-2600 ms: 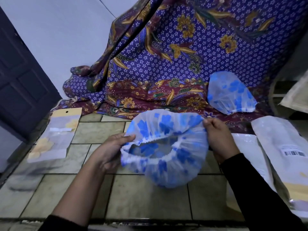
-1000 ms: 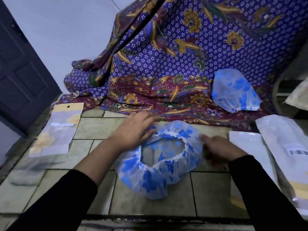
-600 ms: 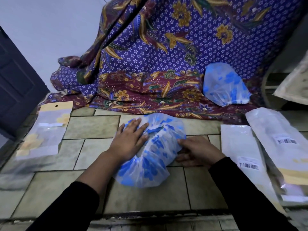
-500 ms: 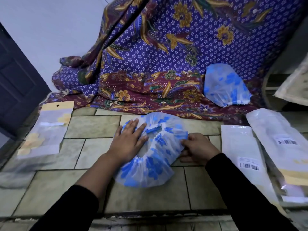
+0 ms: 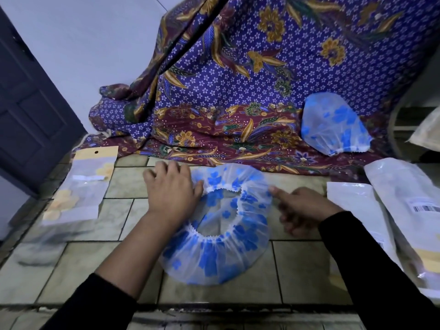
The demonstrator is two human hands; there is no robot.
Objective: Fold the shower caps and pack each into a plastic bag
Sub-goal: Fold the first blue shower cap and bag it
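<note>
Our flat left hand (image 5: 171,194) pins the blue-flowered plastic shower cap (image 5: 214,258); our loose right hand (image 5: 302,210) only touches it, so folds may spring apart.

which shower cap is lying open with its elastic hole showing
The near cap on the tiles, between left hand and right hand: its frilled rim faces up. The far cap, on the cloth, lies flat, no hole showing.
</note>
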